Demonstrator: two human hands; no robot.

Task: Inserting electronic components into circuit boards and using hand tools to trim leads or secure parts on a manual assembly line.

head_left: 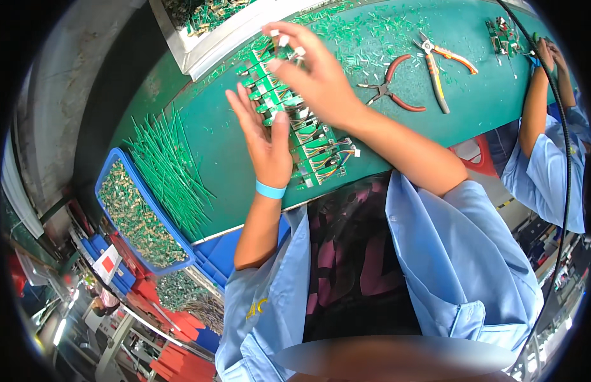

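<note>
A long row of green circuit boards (308, 135) lies on the green bench, with thin coloured wires and small white plugs along it. My left hand (267, 149), a blue band at its wrist, is open at the row's left edge. Its fingers stretch upward, and the thumb lies over the boards. Above the row's far part, my right hand (321, 83) is slightly blurred, thumb and forefinger spread apart. White plugs (300, 51) show in the gap between them; no firm grip on these is visible. The right palm hides some boards.
Red-handled pliers (391, 86) and orange-handled cutters (438, 60) lie right. Green scraps (365, 38) litter the far bench. Thin green strips (171, 169) lie left, beside a blue bin (187, 251) of small parts. A metal-edged tray (187, 57) stands far left. Another person's arm (534, 118) is far right.
</note>
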